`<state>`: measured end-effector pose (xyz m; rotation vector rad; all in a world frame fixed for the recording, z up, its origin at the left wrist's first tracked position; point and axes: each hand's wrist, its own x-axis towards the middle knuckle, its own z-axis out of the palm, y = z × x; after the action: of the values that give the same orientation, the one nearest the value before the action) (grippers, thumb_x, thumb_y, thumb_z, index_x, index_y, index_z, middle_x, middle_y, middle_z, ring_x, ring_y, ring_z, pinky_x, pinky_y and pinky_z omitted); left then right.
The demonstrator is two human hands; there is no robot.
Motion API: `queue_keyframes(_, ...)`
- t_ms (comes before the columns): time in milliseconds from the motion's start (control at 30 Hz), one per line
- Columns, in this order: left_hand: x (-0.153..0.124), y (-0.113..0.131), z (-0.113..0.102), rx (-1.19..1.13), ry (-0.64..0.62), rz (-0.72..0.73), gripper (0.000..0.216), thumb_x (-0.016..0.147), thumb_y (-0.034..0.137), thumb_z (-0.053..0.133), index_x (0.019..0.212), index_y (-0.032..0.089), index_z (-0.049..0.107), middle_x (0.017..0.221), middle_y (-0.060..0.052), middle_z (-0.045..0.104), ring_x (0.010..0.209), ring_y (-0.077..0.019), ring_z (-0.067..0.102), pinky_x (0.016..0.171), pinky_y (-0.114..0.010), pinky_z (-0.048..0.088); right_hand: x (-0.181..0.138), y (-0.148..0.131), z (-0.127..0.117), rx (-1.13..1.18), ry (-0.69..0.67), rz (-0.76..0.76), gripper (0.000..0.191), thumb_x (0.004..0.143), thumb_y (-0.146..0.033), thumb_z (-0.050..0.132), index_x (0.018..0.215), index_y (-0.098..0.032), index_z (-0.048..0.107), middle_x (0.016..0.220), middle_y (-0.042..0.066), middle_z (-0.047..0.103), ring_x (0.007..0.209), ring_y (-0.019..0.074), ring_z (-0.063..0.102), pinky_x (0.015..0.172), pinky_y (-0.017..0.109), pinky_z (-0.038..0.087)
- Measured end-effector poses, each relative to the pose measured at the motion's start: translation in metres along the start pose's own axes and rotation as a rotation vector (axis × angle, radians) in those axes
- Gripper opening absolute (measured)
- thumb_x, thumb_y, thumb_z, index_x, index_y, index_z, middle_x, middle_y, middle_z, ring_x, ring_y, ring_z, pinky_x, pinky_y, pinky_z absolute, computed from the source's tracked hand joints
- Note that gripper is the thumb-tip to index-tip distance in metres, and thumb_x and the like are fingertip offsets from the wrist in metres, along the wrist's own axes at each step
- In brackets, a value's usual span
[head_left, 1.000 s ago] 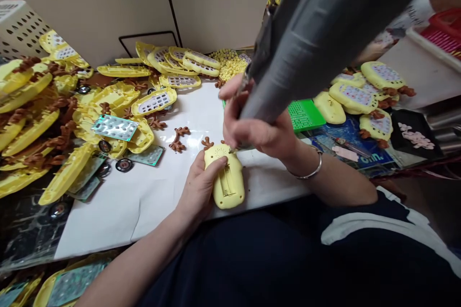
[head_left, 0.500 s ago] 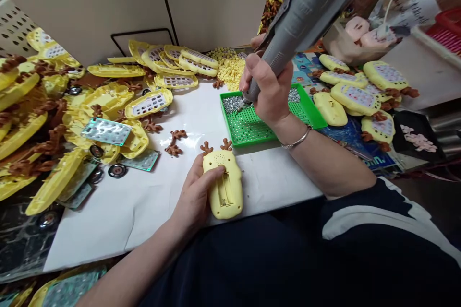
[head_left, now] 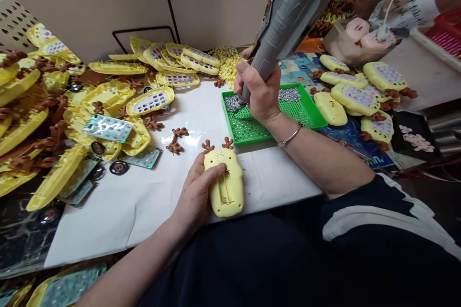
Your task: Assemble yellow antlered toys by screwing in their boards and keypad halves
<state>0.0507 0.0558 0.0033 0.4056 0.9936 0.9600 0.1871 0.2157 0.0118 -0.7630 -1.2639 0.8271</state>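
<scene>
My left hand grips a yellow toy phone with brown antlers, back side up, flat on the white sheet at the near table edge. My right hand is wrapped round a grey electric screwdriver. Its tip touches a heap of small metal screws in the left part of a green tray just beyond the toy.
Yellow toy shells, brown antler pieces, circuit sheets and small speakers crowd the left. A cardboard box stands behind. Finished yellow toys lie on the right, next to a red basket.
My right hand lifted the screwdriver off the toy's top and carried it back to the green tray, then a little left onto the screws. My left hand kept the toy in place.
</scene>
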Motion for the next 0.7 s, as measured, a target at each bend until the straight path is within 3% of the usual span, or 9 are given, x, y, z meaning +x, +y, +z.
queue_keyframes(133, 0.0, -0.001, 0.0, 0.01, -0.019, 0.004, 0.037, 0.07, 0.023, 0.07, 0.104, 0.018, 0.055, 0.08, -0.002, 0.069, 0.064, -0.0178, 0.067, 0.057, -0.028, 0.056, -0.002, -0.002, 0.003, 0.007, 0.065, 0.006, 0.054, 0.059, -0.07, 0.07, 0.085, -0.028, 0.049, 0.048, -0.011, 0.045, 0.041, 0.0102, 0.046, 0.046, 0.028, 0.041)
queue_keyframes(367, -0.001, -0.003, -0.004, 0.041, -0.052, 0.023, 0.044, 0.066, 0.021, 0.073, 0.106, 0.015, 0.056, 0.086, -0.004, 0.07, 0.071, -0.0183, 0.067, 0.063, -0.028, 0.056, 0.001, -0.015, 0.003, 0.048, 0.055, -0.043, 0.052, 0.059, -0.067, 0.073, 0.084, -0.029, 0.05, 0.048, -0.011, 0.041, 0.039, 0.0094, 0.043, 0.043, 0.027, 0.039)
queue_keyframes(533, -0.002, -0.005, -0.005, 0.019, -0.079, 0.026, 0.042, 0.067, 0.02, 0.073, 0.104, 0.015, 0.055, 0.085, -0.004, 0.07, 0.072, -0.0192, 0.067, 0.066, -0.03, 0.055, -0.013, -0.063, 0.014, 0.135, 0.052, -0.074, 0.038, 0.065, -0.054, 0.074, 0.083, -0.028, 0.054, 0.053, -0.008, 0.042, 0.041, 0.009, 0.043, 0.042, 0.025, 0.04)
queue_keyframes(700, 0.0, -0.008, -0.006, -0.032, -0.096, 0.057, 0.043, 0.066, 0.017, 0.072, 0.106, 0.016, 0.055, 0.09, -0.004, 0.069, 0.077, -0.0192, 0.066, 0.073, -0.032, 0.054, -0.051, -0.104, 0.031, 0.296, -0.101, 0.083, 0.032, 0.063, -0.042, 0.078, 0.08, -0.026, 0.057, 0.054, -0.009, 0.043, 0.038, 0.0082, 0.042, 0.039, 0.026, 0.035)
